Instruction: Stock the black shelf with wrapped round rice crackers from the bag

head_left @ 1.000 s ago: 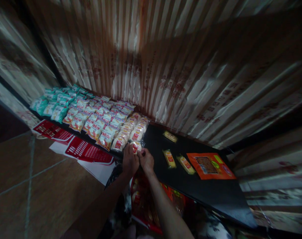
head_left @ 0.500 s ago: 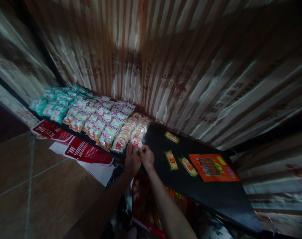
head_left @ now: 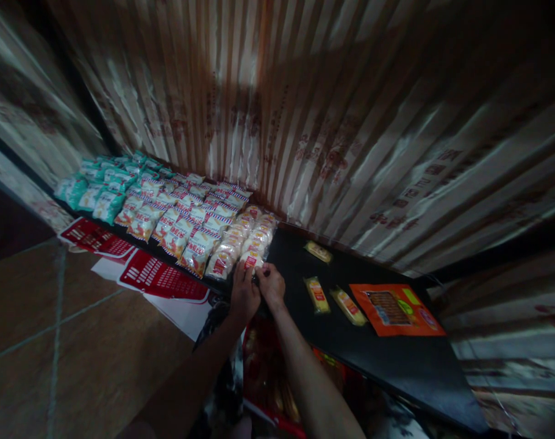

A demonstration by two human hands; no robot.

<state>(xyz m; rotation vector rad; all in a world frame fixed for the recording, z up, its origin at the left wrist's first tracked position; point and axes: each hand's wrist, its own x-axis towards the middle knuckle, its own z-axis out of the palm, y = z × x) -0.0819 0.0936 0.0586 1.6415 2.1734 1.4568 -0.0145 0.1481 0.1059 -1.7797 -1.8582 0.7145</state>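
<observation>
My left hand (head_left: 244,297) and my right hand (head_left: 271,285) meet at the near end of the right-hand row of clear-wrapped round white crackers. Fingers of both hands are bent and closed on the edge of the nearest cracker packet (head_left: 250,258), which has a red label; the fingertips are partly hidden. The packet lies on the black shelf (head_left: 296,262). Just left of it runs another row of the same cracker packets (head_left: 221,263). Beyond that stand rows of white snack bags with striped tops (head_left: 196,249).
Teal snack bags (head_left: 108,206) fill the far left end. Yellow wrapped bars (head_left: 318,295) and a flat orange packet (head_left: 396,309) lie on the right. Red printed sheets (head_left: 161,277) hang along the front edge. A pleated curtain (head_left: 314,122) backs the shelf. Below sits a red bag of goods (head_left: 263,372).
Both hands stay at the same packet with only a slight shift of the fingers. The whole view has moved a little; the packets keep their places.
</observation>
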